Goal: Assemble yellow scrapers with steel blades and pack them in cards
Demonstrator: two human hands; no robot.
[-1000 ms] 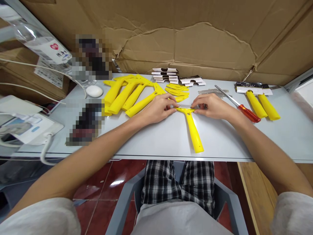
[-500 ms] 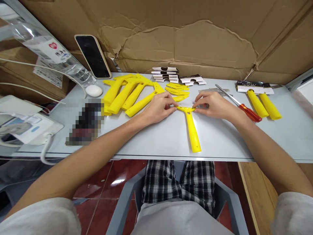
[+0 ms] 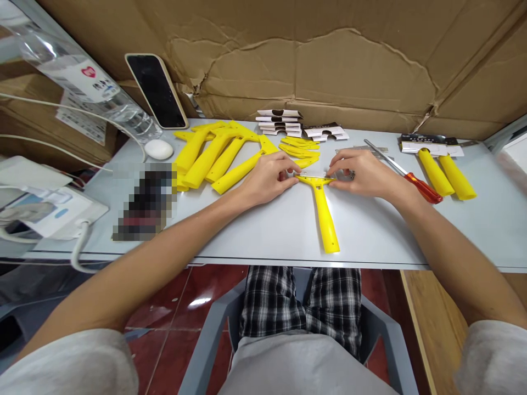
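Yellow T-shaped scraper (image 3: 325, 216) lies flat mid-table, handle toward the edge.

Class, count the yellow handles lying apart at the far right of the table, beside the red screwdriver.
2. One yellow handle lies next to the red screwdriver; the other handle lies to its right. None looks hidden there.

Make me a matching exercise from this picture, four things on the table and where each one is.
Things:
1. phone
2. screwdriver
3. yellow scraper
4. pile of yellow handles

Places:
A. between both hands, handle toward the table's near edge
B. propped against the cardboard
C. left of the left hand
D. right of the right hand

Pairs: 1-B, 2-D, 3-A, 4-C
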